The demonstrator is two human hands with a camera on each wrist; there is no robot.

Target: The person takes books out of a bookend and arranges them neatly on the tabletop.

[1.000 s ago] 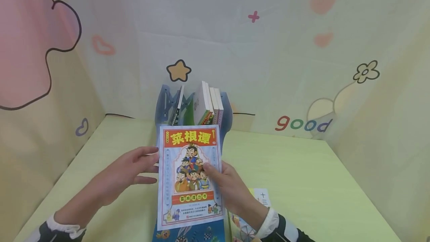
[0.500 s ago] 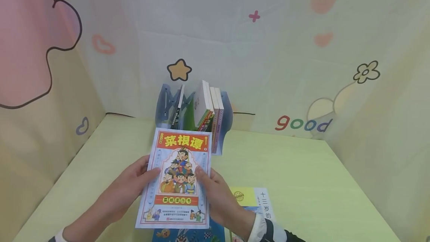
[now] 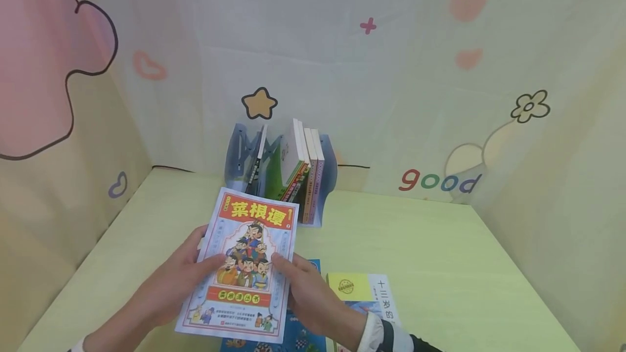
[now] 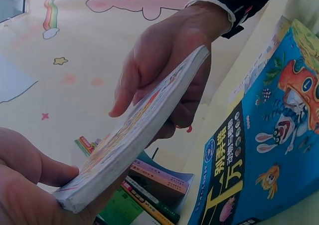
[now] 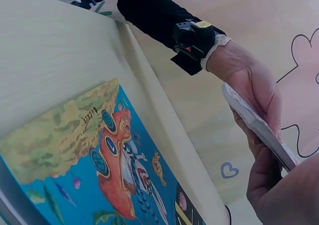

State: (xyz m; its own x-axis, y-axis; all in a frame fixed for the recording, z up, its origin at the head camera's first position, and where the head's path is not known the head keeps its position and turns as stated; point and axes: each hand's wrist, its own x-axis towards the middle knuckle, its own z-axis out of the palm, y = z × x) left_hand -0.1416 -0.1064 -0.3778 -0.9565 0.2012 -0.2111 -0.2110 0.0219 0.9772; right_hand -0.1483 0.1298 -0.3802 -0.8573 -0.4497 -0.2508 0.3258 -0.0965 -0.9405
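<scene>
Both hands hold a thin paperback book up above the table, its cover toward me with cartoon figures and a red title band. My left hand grips its left edge, thumb on the cover and fingers behind. My right hand grips the right edge in the same way. From the left wrist view, the book's white page edge shows between the two hands. A blue picture book lies on the table below, partly hidden by the held book and right hand. The right wrist view shows its cartoon car cover.
Behind the held book stands a blue book rack with several upright and leaning books. A yellow and white book lies right of the blue one, partly under the right forearm. A printed cloth backdrop surrounds the table.
The left hand, at first with extended fingers by the book's left edge, now grips it. The held book has moved left and slightly down and leans clockwise, uncovering more of the rack.
</scene>
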